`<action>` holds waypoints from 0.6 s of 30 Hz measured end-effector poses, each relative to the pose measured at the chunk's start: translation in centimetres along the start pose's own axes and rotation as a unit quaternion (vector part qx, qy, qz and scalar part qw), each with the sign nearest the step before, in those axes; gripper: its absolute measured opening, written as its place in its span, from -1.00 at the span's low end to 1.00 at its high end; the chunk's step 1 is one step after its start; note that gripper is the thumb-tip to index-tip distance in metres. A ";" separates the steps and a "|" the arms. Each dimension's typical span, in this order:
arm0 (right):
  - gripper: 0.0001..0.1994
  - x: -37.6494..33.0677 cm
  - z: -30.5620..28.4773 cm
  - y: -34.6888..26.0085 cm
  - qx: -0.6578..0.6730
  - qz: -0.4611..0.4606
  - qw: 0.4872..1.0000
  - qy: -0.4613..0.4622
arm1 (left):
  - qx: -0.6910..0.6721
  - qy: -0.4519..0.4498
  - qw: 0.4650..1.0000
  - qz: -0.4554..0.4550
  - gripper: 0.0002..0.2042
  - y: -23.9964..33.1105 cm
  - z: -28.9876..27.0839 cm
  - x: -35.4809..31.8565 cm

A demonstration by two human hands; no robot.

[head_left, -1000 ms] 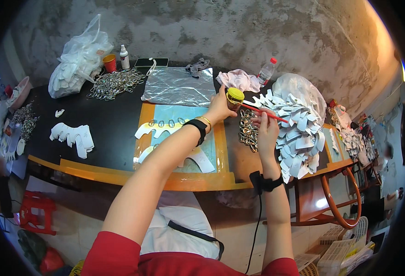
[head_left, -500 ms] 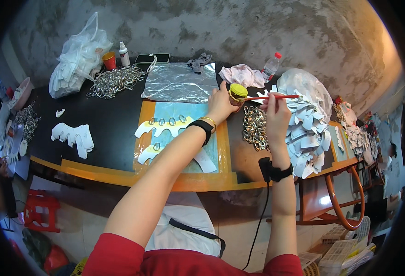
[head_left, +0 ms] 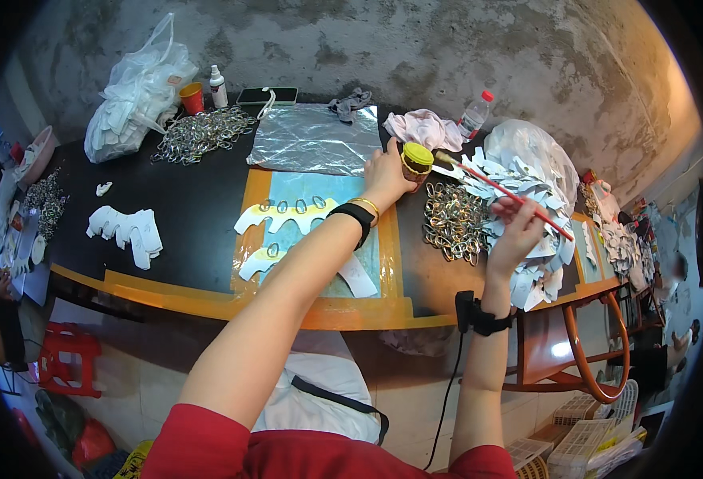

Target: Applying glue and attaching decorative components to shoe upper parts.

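My left hand is wrapped round a small jar with a yellow-green top; I cannot tell whether that top is a lid. A paintbrush with a red handle is gripped in my right hand, its bristles just right of the jar and apart from it. Below my left forearm, a white scalloped piece with a yellow coated band lies on a light blue mat, with several metal rings along it. A second such piece is partly hidden by that forearm. Gold and silver rings are heaped between my hands.
Many white cut pieces spill from a plastic bag at the right. A silver foil sheet, a pink cloth and a bottle line the back. Left are more rings, an orange cup and stacked white pieces.
My right hand has moved right and down, drawing the brush away from the jar; its bristles now point up and left. My left hand still holds the jar in nearly the same place.
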State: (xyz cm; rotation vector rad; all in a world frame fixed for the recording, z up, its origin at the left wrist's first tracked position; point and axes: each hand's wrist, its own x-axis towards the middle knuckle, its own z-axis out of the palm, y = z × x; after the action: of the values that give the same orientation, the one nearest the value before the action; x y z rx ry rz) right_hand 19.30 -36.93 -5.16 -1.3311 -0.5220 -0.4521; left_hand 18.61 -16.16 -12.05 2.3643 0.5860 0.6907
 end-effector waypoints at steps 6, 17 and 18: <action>-0.76 -0.3 -2.0 -1.5 0.261 0.167 0.950 0.029 | -0.082 -0.056 0.995 -0.003 0.04 -1.2 -1.1 0.1; -0.82 -12.9 -0.4 -5.5 0.228 0.206 0.948 -0.088 | -0.174 -0.056 0.981 0.069 -0.78 -7.0 -22.0 -15.0; -0.85 -14.8 0.2 -5.0 0.169 0.188 0.950 -0.181 | -0.131 -0.025 0.991 0.027 -0.81 -8.2 -23.4 -17.2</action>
State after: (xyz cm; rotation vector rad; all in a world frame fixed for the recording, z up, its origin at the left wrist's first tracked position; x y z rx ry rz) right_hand 4.52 -37.43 -10.01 -1.1456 -0.6004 0.1972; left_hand -10.49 -9.88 -7.10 2.1511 0.3853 0.6845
